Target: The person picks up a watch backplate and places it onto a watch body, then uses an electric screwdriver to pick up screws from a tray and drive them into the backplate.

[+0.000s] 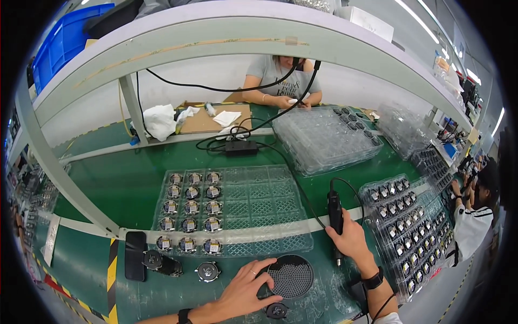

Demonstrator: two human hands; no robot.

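Note:
My right hand (353, 237) is wrapped round a black electric screwdriver (335, 213), its bit pointing down at the green bench. A cable runs from the tool's top. My left hand (245, 291) is spread with fingers apart, fingertips at the left edge of a round screw dish (297, 281) with a dotted grey surface. Just below its fingertips lies a dark round watch case (277, 310). Left of that hand sits another open watch case (208, 271). A black cylindrical thing (162, 263) with a watch-like top stands beside a dark phone (135, 256).
A clear tray (264, 210) holds several watch movements in its left columns. Another filled tray (410, 232) lies at right. Stacked clear trays (324, 140) stand behind, with a black power adapter (241, 148) nearby. A shelf frame (216, 46) crosses overhead. One person sits opposite; another works at far right.

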